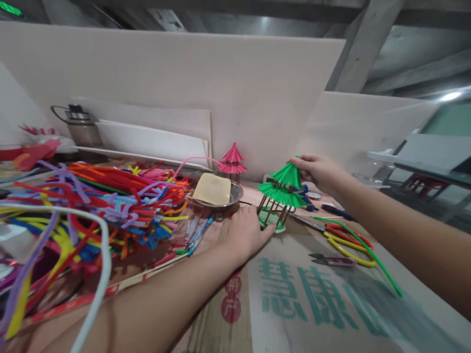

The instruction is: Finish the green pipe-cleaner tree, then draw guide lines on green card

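Observation:
A green two-tiered pavilion model [283,189] with thin brown posts stands tilted on a green-edged base [274,223], right of centre. My right hand [311,169] pinches the top of its green roof. At the left side of the base, my left hand [248,235] has its fingers against the base and posts, its thumb along the front edge; the fingertips are partly hidden. Behind stands a smaller pink pavilion [232,159] with a pink strand running left from it.
Colourful pipe cleaners [121,206] are heaped at the left. A yellow pad [212,189] lies on a metal dish. Yellow-and-red-handled scissors [348,242] and small snips [333,260] lie at the right. A bottle [81,127] and white boards [154,142] stand behind.

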Available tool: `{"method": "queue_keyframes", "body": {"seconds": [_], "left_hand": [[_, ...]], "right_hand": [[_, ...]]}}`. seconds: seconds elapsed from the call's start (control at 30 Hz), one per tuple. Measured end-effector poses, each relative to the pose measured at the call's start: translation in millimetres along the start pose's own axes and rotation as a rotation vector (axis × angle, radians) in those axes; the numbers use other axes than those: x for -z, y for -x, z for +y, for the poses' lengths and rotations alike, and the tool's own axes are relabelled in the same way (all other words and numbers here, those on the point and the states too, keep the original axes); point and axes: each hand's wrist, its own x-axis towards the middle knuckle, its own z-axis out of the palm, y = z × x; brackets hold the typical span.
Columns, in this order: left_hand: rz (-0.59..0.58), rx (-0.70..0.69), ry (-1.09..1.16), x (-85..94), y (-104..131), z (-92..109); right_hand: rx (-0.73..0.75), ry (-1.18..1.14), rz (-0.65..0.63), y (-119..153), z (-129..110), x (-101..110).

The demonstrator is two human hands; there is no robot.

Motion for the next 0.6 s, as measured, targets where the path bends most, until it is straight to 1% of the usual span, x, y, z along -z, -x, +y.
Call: {"method": "queue_keyframes", "body": {"seconds": [0.07, 0.13, 0.2, 0.27, 0.33, 0.47, 0.53, 0.6], "left_hand": [[-0.003, 0.024, 0.012, -0.3, 0.6, -1.0], [-0.012, 0.023, 0.019, -1.1, 0.4, -2.6], [-0.029, -0.002, 0.015, -2.3, 0.0, -4.5], [-0.051, -0.041, 0.003, -3.4, -0.3, -6.3], [-0.066, -0.073, -0.012, -3.8, -0.5, -7.6], [-0.082, -0.101, -0.036, -1.7, -0.8, -8.0], [-0.086, -0.097, -0.046, -0.6, -1.0, -7.9], [-0.092, -0.092, -0.056, -0.9, -1.6, -8.1]], "right_hand": [[0.010, 0.014, 0.039, -13.2, -3.3, 2.6], [0.041, 0.033, 0.105, -30.5, -9.9, 2.3], [0.081, 0.063, 0.171, -50.3, -15.8, -3.3], [0.097, 0.106, 0.208, -70.0, -16.0, -14.8], [0.088, 0.155, 0.228, -87.9, -7.7, -30.2], [0.001, 0.256, 0.235, -116.8, 24.5, -59.5], [-0.022, 0.299, 0.240, -129.8, 38.1, -68.8], [-0.023, 0.333, 0.250, -142.3, 45.9, -74.8]]}}
